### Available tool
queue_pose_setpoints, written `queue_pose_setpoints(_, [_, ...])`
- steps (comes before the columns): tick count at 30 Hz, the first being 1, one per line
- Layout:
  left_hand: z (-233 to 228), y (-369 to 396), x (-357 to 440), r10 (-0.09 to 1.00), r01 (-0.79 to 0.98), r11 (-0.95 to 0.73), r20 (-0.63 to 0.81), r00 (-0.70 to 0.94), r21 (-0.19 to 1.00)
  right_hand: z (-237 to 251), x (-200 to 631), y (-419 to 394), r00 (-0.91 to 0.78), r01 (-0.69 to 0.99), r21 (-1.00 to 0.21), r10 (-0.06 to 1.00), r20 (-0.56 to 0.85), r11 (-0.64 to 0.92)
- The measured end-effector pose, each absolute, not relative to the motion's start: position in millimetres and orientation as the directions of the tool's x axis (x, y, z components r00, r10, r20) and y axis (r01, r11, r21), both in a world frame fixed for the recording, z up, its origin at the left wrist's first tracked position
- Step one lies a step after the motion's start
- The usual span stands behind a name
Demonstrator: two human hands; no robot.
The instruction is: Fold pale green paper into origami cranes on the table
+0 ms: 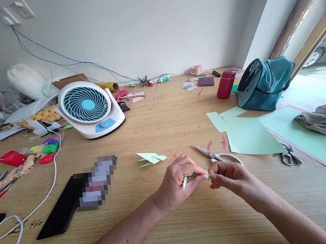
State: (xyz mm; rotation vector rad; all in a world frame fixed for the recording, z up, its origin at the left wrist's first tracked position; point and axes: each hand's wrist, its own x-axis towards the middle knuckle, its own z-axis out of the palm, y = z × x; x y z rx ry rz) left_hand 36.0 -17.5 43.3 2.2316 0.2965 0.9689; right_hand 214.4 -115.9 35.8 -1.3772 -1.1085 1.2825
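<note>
Between my two hands is a small folded piece of light green paper (188,178). My left hand (180,176) is closed round its body, which hides most of it. The thumb and fingertips of my right hand (229,175) pinch the narrow right end. On the table to the left of my hands lies a finished-looking folded green paper figure (151,158) with pointed flaps. White-handled scissors (213,155) lie partly open just behind my right hand.
Green paper sheets (252,136) and dark scissors (291,155) lie to the right. A white fan (92,110), a phone in a black case (64,206) and a white cable (55,176) are on the left. Farther back stand a red bottle (226,84) and a teal bag (264,86).
</note>
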Motion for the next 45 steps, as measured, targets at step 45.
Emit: queue_pose_setpoints(45, [34.4,-24.1,35.6,0.387,0.106,-0.895,0.638,0.665,0.432,31.8,207.7,-116.9,0.156,-0.032,-0.996,0.984,-0.085,-0.081])
